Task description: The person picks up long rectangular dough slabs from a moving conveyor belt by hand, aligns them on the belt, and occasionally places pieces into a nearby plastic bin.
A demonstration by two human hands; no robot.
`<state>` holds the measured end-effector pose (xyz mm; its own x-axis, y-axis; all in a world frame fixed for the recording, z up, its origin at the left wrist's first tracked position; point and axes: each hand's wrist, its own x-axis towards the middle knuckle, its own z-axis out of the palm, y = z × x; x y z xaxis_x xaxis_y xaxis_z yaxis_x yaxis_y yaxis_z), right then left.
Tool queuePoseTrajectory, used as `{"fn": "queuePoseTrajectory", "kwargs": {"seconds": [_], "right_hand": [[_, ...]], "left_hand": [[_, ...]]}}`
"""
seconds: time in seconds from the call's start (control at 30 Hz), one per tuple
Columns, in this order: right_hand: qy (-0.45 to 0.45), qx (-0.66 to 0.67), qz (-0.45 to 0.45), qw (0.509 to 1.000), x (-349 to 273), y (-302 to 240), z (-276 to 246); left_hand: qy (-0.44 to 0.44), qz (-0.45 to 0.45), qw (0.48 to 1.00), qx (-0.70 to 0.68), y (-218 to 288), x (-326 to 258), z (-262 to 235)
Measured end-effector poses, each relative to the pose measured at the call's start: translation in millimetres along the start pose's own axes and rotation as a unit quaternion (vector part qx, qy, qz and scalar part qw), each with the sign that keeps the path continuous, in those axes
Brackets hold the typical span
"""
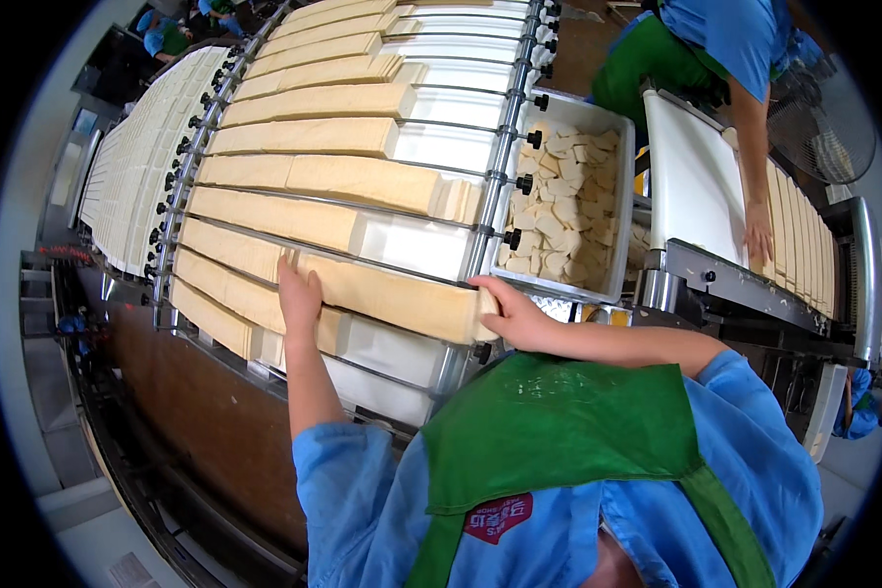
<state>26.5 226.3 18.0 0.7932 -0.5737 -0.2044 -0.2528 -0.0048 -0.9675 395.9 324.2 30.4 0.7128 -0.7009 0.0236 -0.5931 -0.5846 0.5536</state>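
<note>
A long, pale, crustless bread loaf [392, 294] lies between my two hands in one of the near lanes of a white conveyor [412, 245]. My left hand [301, 294] grips it near its left end, where another loaf [228, 247] lies close in the same lane. Around the right end my right hand [510, 314] is closed, next to the metal side rail. A thin slice-like piece [486, 312] shows at that end, partly behind my fingers. Similar loaves fill the neighbouring lanes, with thin rods between them.
A bin [617, 245] of bread end pieces stands right of the conveyor. Black knobs [513, 238] stick out along the rail. At the far right, a co-worker's hand [758, 235] rests by loaves on a second conveyor [691, 176]. White slabs [152, 147] lie at the left.
</note>
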Motion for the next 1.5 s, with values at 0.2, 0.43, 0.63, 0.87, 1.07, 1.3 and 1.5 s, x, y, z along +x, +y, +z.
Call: {"fn": "queuePoseTrajectory", "kwargs": {"seconds": [0.2,0.43,0.63,0.87,1.07,1.3,1.5], "right_hand": [[0.023,-0.004,0.027,0.999,35.6,6.6,29.8],[-0.006,0.088,0.037,0.995,29.1,20.8,11.4],[0.005,0.23,0.032,0.973,-4.6,42.0,-73.2],[0.268,0.169,0.136,0.939,-86.7,111.1,-139.1],[0.325,0.201,0.107,0.918,-135.3,130.6,-150.5],[0.487,0.23,0.01,0.842,-190.1,163.6,-245.8],[0.732,0.257,0.062,0.628,-265.1,226.1,-365.5]], "left_hand": [[0.105,0.096,0.98,0.14,-1.0,-32.6,7.2],[0.103,0.152,0.981,0.06,26.2,-68.5,35.9],[0.054,0.212,0.975,-0.044,76.4,-94.6,53.9],[-0.003,0.289,0.953,-0.09,144.9,-97.2,80.9],[-0.052,0.342,0.927,-0.142,209.8,-98.5,126.9],[-0.149,0.391,0.899,-0.131,300.7,-117.3,185.6],[-0.192,0.408,0.885,-0.12,371.2,-138.4,241.1]]}}
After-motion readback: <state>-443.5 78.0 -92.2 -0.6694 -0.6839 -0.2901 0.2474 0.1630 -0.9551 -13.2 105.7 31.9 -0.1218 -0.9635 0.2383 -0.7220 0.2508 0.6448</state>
